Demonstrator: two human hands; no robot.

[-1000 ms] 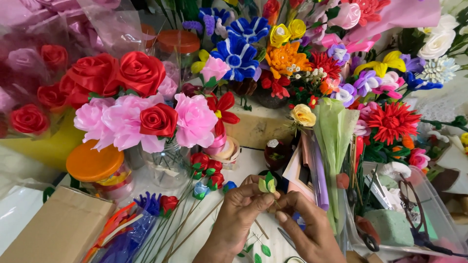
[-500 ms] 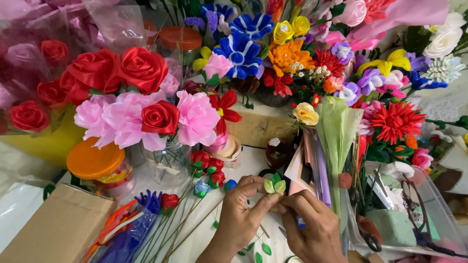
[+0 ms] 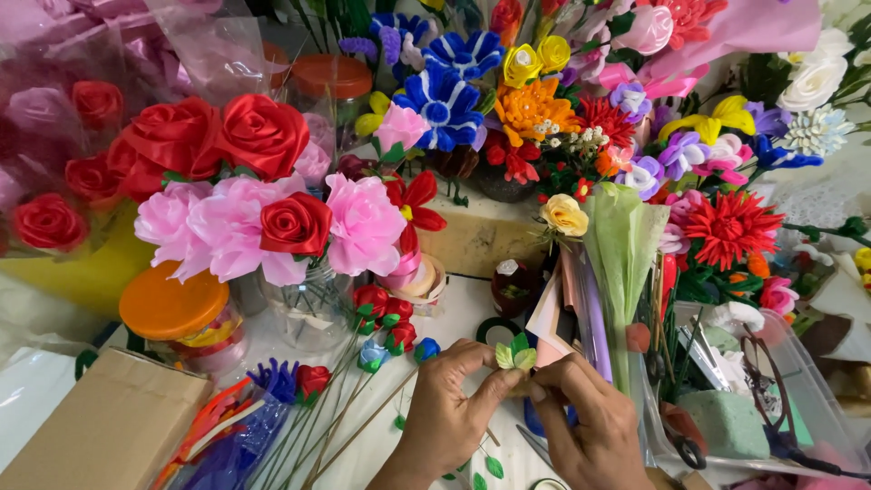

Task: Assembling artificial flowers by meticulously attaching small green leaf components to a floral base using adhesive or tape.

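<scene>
Leaf cluster (image 3: 515,354), small and green, sits pinched between both hands just right of the glass jar (image 3: 313,313) above the bench (image 3: 454,318). Left hand (image 3: 449,413) and right hand (image 3: 590,426) each press fingertips together on it. Likely light, soft, crushable; hold at the base.

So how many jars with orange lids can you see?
2: one orange-lidded jar at left beside the cardboard box, another jar behind the red roses. More may be hidden.
</scene>
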